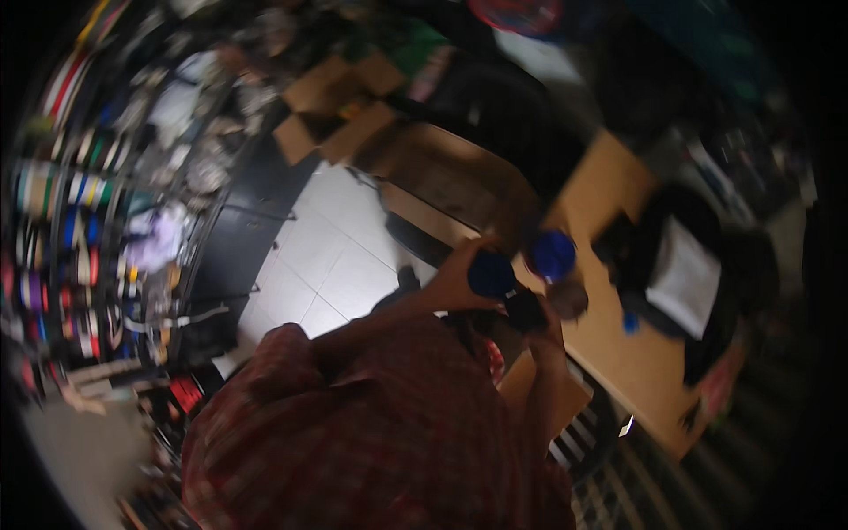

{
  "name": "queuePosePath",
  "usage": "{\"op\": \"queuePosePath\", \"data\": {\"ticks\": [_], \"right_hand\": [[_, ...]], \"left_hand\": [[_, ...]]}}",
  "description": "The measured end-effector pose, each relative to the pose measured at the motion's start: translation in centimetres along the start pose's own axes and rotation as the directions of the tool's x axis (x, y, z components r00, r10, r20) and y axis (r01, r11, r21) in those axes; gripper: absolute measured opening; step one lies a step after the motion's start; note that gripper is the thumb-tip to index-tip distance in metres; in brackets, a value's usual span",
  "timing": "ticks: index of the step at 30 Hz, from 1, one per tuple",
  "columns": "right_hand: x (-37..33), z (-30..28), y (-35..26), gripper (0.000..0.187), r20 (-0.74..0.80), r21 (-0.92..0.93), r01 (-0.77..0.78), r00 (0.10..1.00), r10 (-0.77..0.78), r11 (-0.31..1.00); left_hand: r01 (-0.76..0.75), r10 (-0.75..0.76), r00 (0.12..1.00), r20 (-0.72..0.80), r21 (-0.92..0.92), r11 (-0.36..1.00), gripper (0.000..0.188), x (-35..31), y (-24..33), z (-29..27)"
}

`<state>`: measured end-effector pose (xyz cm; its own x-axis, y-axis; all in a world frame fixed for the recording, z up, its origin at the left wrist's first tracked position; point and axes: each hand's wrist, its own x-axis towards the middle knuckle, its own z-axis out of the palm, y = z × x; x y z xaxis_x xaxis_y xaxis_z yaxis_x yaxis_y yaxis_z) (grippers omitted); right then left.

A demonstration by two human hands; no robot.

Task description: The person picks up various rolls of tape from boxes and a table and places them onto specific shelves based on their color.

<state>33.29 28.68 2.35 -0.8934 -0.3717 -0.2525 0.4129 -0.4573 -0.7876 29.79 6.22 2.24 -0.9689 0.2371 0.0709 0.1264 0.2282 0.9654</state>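
Motion blurs the whole picture. My left hand (461,265) is closed around a dark blue, round thing (491,273), perhaps a roll, whose kind I cannot make out. Just right of and below it, my right hand (549,331) grips a small black object (527,311). The two things touch or overlap; whether they are joined I cannot tell. Beyond my right hand a bright blue round thing (553,254) stands at the table's edge. Between it and my right hand sits a brownish round thing (568,300). Fingers on both hands are partly hidden.
A wooden table (618,353) lies to the right, bearing a black object with a white sheet (685,278) on it. Open cardboard boxes (442,172) stand ahead. Shelves with several coloured spools (84,234) line the left, beside white floor tiles (322,247).
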Motion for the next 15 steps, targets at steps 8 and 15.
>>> {"op": "queuePosePath", "data": {"ticks": [8,15], "right_hand": [[9.9,10.4,3.7,0.094,0.272,-0.092,-0.128,0.951,0.148,0.988],[15.3,25.1,11.4,0.072,0.526,-0.089,-0.257,0.808,0.265,0.962]], "left_hand": [[0.086,-0.195,0.891,-0.411,-0.269,0.959,0.066,-5.8,-1.0,-12.3],[0.005,-0.139,0.877,-0.46,-0.28,0.96,0.066,-16.1,-3.6,-26.1]]}}
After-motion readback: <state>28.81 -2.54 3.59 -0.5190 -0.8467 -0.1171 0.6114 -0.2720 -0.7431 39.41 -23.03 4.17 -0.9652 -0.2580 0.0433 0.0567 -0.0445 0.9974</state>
